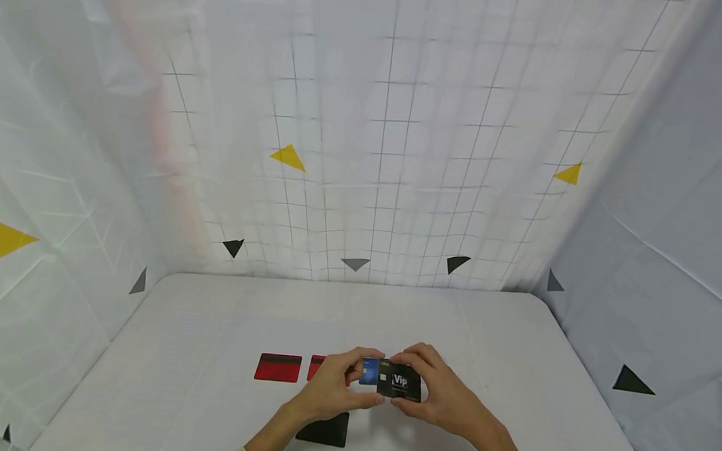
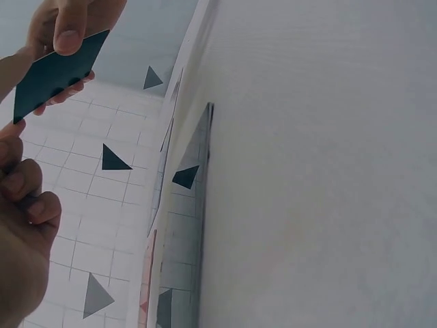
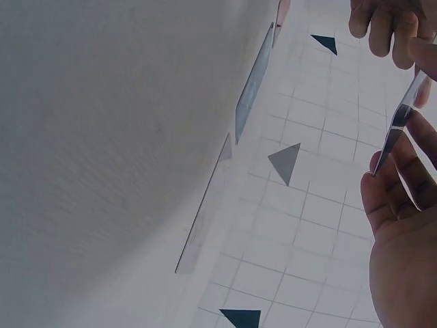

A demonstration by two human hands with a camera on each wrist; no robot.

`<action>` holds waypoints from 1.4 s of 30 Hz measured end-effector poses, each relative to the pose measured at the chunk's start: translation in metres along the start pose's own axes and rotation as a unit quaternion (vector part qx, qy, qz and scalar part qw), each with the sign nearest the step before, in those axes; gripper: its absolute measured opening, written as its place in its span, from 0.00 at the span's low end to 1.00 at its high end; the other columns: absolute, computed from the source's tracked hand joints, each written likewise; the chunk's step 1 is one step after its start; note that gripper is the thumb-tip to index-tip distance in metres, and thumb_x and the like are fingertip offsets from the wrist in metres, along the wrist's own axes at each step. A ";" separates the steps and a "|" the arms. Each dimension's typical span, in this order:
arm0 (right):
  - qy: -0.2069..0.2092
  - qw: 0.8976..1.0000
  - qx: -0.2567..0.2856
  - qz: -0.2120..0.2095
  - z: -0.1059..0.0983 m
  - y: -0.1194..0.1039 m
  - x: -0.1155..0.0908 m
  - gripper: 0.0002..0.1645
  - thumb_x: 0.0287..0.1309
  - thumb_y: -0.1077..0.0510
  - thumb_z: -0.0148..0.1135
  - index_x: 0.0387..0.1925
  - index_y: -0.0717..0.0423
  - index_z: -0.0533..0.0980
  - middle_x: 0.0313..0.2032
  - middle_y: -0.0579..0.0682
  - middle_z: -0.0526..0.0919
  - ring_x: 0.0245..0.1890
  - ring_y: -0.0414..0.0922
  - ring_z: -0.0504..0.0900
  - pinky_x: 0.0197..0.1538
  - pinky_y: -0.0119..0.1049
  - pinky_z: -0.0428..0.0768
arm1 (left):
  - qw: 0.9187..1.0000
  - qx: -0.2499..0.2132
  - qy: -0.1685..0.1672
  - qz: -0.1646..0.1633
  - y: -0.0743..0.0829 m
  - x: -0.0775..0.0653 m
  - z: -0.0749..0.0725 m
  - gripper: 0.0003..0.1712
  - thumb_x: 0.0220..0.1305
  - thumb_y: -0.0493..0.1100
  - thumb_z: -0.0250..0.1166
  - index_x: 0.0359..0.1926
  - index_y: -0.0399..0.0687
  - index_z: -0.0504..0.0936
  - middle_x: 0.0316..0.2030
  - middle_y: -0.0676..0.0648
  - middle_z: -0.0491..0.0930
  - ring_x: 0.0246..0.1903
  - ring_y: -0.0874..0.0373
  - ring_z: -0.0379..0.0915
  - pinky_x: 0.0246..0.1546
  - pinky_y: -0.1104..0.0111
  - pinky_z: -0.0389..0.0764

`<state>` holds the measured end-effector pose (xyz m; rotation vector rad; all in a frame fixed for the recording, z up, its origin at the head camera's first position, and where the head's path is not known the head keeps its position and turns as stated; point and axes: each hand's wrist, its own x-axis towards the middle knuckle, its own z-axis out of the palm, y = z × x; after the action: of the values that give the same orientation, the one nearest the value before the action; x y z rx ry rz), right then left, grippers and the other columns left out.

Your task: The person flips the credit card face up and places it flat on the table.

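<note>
In the head view a black bank card [image 1: 406, 386] printed "Vip" is held up over the table. My right hand [image 1: 444, 399] grips its right part, thumb below and fingers above. The left hand [image 1: 332, 385] pinches the card's left edge between thumb and index finger. From the left wrist view the card's dark face [image 2: 58, 78] shows tilted, with the right thumb on it and the left hand's other fingers [image 2: 24, 179] curled. Behind the raised card, partly covered, is a blue bank card [image 1: 368, 372].
A red card [image 1: 278, 367] lies to the left; a second red card [image 1: 315, 366] is partly hidden by the left hand. Nearer me, a black card [image 1: 324, 430] lies under the left wrist. A pale glossy card [image 3: 203, 205] shows in the right wrist view. White sheets [image 1: 439, 141] surround the table.
</note>
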<state>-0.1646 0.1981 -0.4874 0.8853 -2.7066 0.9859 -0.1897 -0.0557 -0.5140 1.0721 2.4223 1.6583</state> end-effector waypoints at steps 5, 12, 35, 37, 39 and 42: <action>-0.004 1.000 -0.017 0.001 -0.002 -0.003 0.000 0.39 0.48 0.44 0.80 0.61 0.30 0.71 0.55 0.29 0.66 0.54 0.32 0.68 0.54 0.35 0.79 | 1.000 0.011 0.004 0.017 -0.001 0.000 0.000 0.32 0.56 0.57 0.76 0.61 0.61 0.77 0.25 0.57 0.58 0.26 0.69 0.57 0.24 0.74 0.67; -0.005 1.000 -0.018 -0.012 -0.003 -0.001 0.000 0.39 0.49 0.43 0.79 0.62 0.32 0.71 0.56 0.31 0.67 0.53 0.32 0.68 0.54 0.36 0.79 | 0.999 0.031 0.007 0.026 -0.001 0.000 -0.003 0.31 0.55 0.58 0.76 0.59 0.61 0.78 0.25 0.56 0.60 0.26 0.67 0.59 0.24 0.74 0.68; -0.060 0.997 -0.009 0.043 -0.010 0.014 -0.001 0.34 0.50 0.42 0.78 0.59 0.37 0.75 0.52 0.31 0.70 0.53 0.34 0.72 0.56 0.40 0.78 | 0.988 0.144 -0.019 -0.055 -0.003 -0.001 -0.013 0.34 0.50 0.71 0.73 0.57 0.68 0.82 0.21 0.53 0.63 0.20 0.67 0.57 0.17 0.73 0.60; -0.064 0.997 -0.010 0.047 -0.010 0.016 -0.001 0.34 0.50 0.41 0.77 0.58 0.36 0.75 0.52 0.32 0.70 0.52 0.34 0.72 0.56 0.40 0.78 | 0.986 0.151 -0.023 -0.062 -0.004 -0.001 -0.013 0.34 0.50 0.72 0.72 0.57 0.68 0.83 0.20 0.56 0.62 0.20 0.67 0.57 0.16 0.73 0.60; -0.067 0.996 -0.011 0.051 -0.010 0.017 -0.001 0.34 0.50 0.39 0.77 0.58 0.36 0.76 0.52 0.32 0.70 0.52 0.34 0.72 0.56 0.41 0.78 | 0.984 0.160 -0.028 -0.067 -0.004 0.000 -0.013 0.35 0.50 0.72 0.72 0.57 0.66 0.83 0.20 0.57 0.62 0.19 0.66 0.57 0.16 0.73 0.59; -0.073 0.996 -0.014 0.056 -0.010 0.019 -0.002 0.33 0.50 0.38 0.76 0.57 0.37 0.75 0.52 0.32 0.70 0.53 0.36 0.73 0.56 0.42 0.78 | 0.981 0.175 -0.035 -0.076 -0.004 0.000 -0.013 0.37 0.50 0.73 0.71 0.58 0.64 0.83 0.20 0.58 0.61 0.19 0.66 0.57 0.16 0.72 0.59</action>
<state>-0.1748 0.2165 -0.4907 0.8392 -2.9141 0.9347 -0.1967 -0.0676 -0.5115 0.9273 2.7340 1.1577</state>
